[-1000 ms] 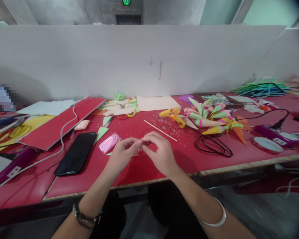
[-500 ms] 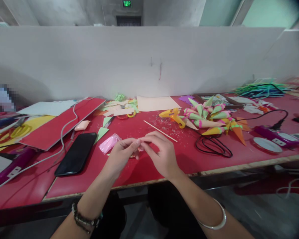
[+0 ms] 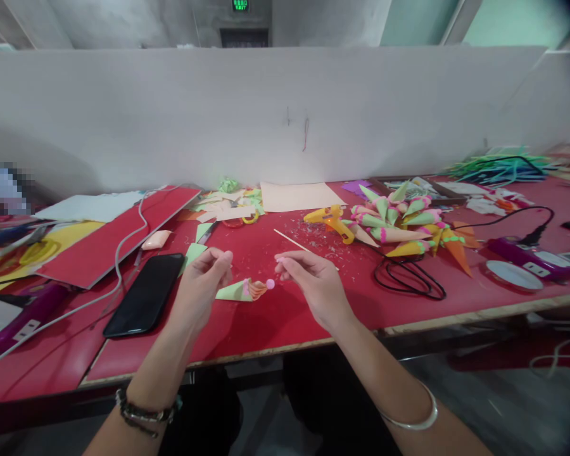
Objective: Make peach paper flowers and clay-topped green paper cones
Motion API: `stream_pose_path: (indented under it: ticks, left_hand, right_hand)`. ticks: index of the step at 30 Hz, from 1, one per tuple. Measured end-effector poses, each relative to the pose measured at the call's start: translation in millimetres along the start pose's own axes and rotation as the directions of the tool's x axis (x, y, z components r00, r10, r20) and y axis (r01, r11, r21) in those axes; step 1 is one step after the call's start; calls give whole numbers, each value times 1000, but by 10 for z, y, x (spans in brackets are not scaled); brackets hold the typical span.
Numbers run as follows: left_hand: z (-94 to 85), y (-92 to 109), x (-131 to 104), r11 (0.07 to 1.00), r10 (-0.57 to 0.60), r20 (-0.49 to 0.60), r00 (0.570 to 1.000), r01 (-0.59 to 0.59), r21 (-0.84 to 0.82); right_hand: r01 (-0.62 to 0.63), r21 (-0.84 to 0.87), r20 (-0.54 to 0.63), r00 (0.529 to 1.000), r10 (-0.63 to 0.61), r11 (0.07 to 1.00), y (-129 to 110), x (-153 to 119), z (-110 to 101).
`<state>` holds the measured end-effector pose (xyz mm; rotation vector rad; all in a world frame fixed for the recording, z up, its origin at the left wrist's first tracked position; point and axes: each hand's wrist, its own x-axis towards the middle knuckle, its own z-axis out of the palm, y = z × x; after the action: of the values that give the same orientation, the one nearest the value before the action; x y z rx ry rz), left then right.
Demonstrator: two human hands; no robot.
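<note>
My left hand (image 3: pixel 203 278) is raised over the red table, its thumb pressed to curled fingers; whatever lies between them is too small to make out. To the right, my right hand (image 3: pixel 311 275) pinches a tiny pale pink bit between thumb and fingertips. Between and slightly below the two hands lies a light green paper cone (image 3: pixel 232 291), with a pink rim, orange ruffled layers and a round pink ball (image 3: pixel 270 284) at its right end. A thin wooden stick (image 3: pixel 292 239) lies just beyond my right hand.
A black phone (image 3: pixel 145 294) lies left of my left hand. An orange glue gun (image 3: pixel 330 221) sits beside a pile of paper cones (image 3: pixel 394 215). A coiled black cable (image 3: pixel 408 278) and a white oval dish (image 3: pixel 513 276) are at the right. Scissors and papers lie farther back.
My hands have moved apart from their meeting point, left hand leftward, right hand slightly right. The green cone between them is now exposed, and the pink packet is no longer visible.
</note>
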<state>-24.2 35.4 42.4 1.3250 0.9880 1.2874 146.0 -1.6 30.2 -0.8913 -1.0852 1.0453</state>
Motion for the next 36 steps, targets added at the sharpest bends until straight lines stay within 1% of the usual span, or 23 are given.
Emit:
stream_pose_path:
  ticks: [2, 4, 6, 9, 12, 14, 17, 22, 26, 30, 32, 36]
  left_hand:
    - [-4, -5, -11, 989, 65, 6, 998, -65, 135]
    - [-5, -5, -17, 961, 98, 26, 995, -102, 259]
    - [-6, -3, -11, 952, 91, 38, 995, -99, 290]
    - [-12, -5, 17, 968, 66, 28, 997, -71, 239]
    - [-32, -18, 47, 969, 42, 27, 999, -47, 242]
    - [-51, -30, 61, 969, 23, 22, 999, -28, 244]
    - [-71, -36, 68, 976, 3, 13, 1000, -6, 216]
    - [-58, -14, 51, 989, 36, 54, 998, -44, 139]
    - [-43, -18, 49, 982, 75, 56, 996, -83, 169]
    - [-43, -31, 65, 987, 46, 12, 999, -47, 155]
    - [-48, -36, 73, 990, 21, 12, 1000, -22, 139]
    - [-68, -72, 91, 993, -2, 0, 1000, 2, 114]
  right_hand:
    - [-32, 29, 2, 999, 32, 999, -21, -10, 10]
    - [-57, 98, -5, 998, 58, 994, -33, -12, 14]
    - [-55, 168, -10, 998, 57, 984, -31, -6, 13]
    - [-38, 199, -33, 998, 46, 979, -18, 9, 9]
    - [-80, 195, -56, 994, 92, 977, -9, 18, 10]
    - [-107, 209, -54, 991, 120, 972, -7, 20, 11]
    - [-111, 235, -32, 992, 121, 966, -7, 19, 12]
    - [-74, 207, -53, 995, 87, 976, -11, 19, 10]
    - [-144, 242, -19, 988, 153, 959, -2, 22, 2]
    - [-182, 325, 4, 982, 191, 928, 18, 32, -13]
    - [-192, 326, -7, 979, 206, 926, 23, 37, -21]
    - [-165, 296, -42, 982, 185, 941, 16, 40, -23]
